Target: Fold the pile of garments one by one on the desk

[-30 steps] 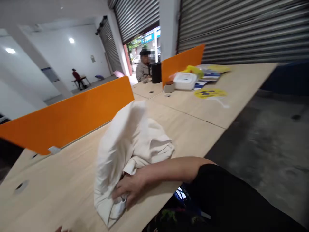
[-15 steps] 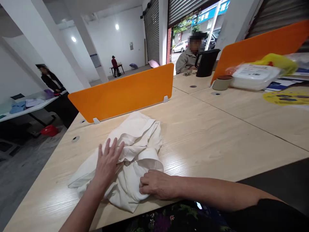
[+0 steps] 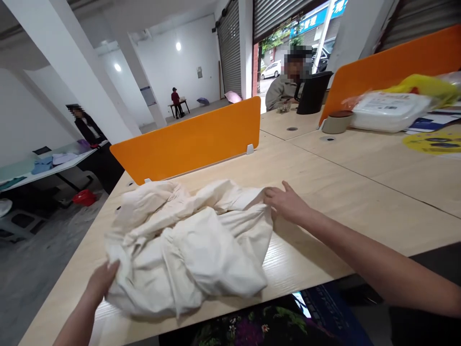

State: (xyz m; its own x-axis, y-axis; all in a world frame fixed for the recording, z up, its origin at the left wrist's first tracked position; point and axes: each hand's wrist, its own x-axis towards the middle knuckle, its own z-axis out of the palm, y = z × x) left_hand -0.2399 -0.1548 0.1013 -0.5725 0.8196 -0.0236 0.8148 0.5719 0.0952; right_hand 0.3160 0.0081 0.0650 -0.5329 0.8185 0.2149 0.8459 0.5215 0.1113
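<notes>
A crumpled cream-coloured cloth garment (image 3: 212,245) is spread in loose folds across the near part of the wooden table (image 3: 334,211); its exact kind is not clear. At its left edge, my left hand (image 3: 102,281) is closed on the fabric, the fingertips hidden behind the cloth. My right hand (image 3: 288,202) pinches the upper right corner, with the thumb pointing up and part of the cloth lifted off the table.
An orange divider (image 3: 190,144) stands behind the garment. Farther right are a roll of tape (image 3: 337,124), a white plastic box (image 3: 391,113) and a yellow bag (image 3: 425,89). A person (image 3: 281,89) sits across the table near a black container (image 3: 313,93).
My hands have moved apart, left hand to the left and right hand up and right. The garment, bunched before, is now pulled out wider between them.
</notes>
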